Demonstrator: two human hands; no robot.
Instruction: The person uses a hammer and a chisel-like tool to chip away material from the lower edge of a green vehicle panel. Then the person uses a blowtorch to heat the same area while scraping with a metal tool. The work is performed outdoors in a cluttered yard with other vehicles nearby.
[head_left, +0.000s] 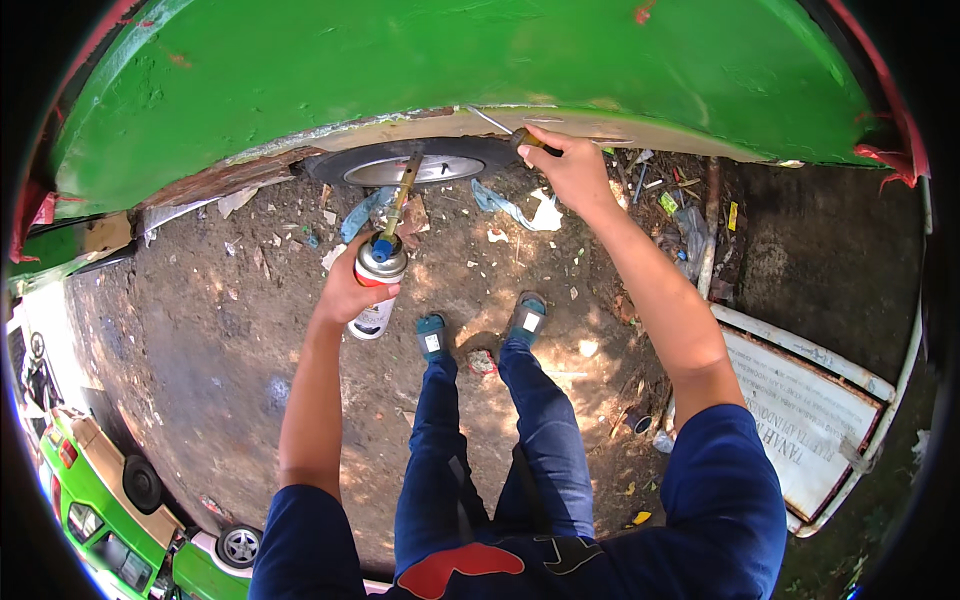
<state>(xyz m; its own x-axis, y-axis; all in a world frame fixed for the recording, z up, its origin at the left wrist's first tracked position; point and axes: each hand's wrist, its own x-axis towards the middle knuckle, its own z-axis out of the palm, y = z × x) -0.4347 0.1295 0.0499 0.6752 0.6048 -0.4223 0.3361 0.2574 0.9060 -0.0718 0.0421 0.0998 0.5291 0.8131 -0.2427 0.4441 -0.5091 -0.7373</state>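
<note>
My left hand [350, 290] is wrapped round a spray-can-shaped gas canister [375, 318] topped by a blow torch head [398, 205] with a blue fitting and a long brass tube. The tube points away from me, its end in front of the wheel [430, 165]; no flame shows. Farther up and to the right, my right hand [572, 172] grips the dark and yellowish handle of a screwdriver [495, 125]. Its thin shaft slants left, and the tip meets the lower edge of the green vehicle panel [480, 60]. Paint along that edge is chipped, with a beige strip below.
Dirt ground [240, 330] around my feet is strewn with scraps, including a blue rag [365, 212]. A white sign board [800, 415] in a metal frame lies at the right, near a pipe [711, 230]. Another green vehicle [105, 510] stands at the lower left.
</note>
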